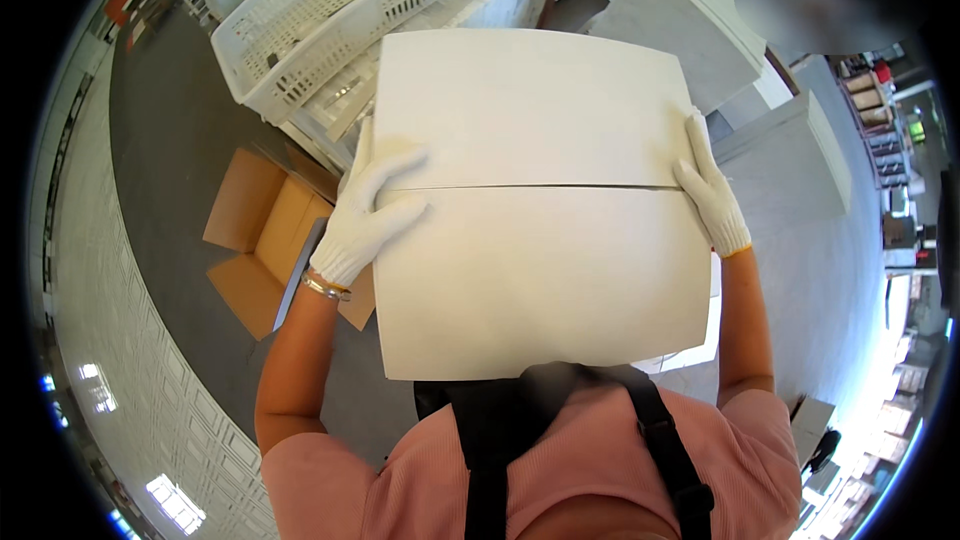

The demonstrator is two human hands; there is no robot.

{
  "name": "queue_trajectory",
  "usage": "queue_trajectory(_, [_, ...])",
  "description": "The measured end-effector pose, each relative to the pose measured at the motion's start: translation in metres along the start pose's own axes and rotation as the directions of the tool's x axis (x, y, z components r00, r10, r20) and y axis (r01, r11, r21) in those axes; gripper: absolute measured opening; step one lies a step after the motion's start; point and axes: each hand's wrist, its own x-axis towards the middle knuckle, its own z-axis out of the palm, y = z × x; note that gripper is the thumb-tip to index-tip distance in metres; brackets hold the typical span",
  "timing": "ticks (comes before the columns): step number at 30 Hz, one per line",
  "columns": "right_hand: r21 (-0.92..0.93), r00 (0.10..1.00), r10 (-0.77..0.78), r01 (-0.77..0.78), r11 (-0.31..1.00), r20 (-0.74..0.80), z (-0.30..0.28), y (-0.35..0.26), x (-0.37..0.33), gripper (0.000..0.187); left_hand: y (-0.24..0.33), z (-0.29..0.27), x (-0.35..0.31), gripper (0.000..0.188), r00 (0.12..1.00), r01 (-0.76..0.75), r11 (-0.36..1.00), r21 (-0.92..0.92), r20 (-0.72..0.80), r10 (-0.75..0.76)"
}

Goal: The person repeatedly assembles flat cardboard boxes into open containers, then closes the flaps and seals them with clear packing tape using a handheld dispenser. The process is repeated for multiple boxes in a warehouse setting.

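Note:
In front of my chest is a large white cardboard box (540,280), its two top flaps meeting along a narrow seam. My left hand (365,215), in a white knitted glove, grips the box's left side. Its thumb and a finger lie on the top on either side of the seam, while other fingers go down the side, partly hidden. At the right side my gloved right hand (712,185) holds the edge near the seam's end, thumb on top. The box's underside and whatever is inside cannot be seen.
An open brown carton (262,230) stands on the grey floor at left. Beyond the box is a white perforated plastic crate (330,20). Stacks of pale flat boards or cartons (690,30) stand at far right. Shelves with boxes (870,110) line the right rim.

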Motion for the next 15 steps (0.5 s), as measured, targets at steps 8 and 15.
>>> queue_trajectory(8, [-0.055, 0.998, -0.014, 0.017, 0.998, 0.053, 0.005, 0.014, 0.006, 0.075, 0.008, 0.000, 0.002, 0.045, 0.982, 0.181, 0.982, -0.046, -0.041, -0.183])
queue_trajectory(15, [0.449, 0.972, 0.233, -0.192, 0.873, -0.037, -0.044, 0.087, 0.027, 0.096, -0.001, -0.010, 0.003, 0.045, 0.973, 0.226, 0.965, 0.135, -0.077, -0.217])
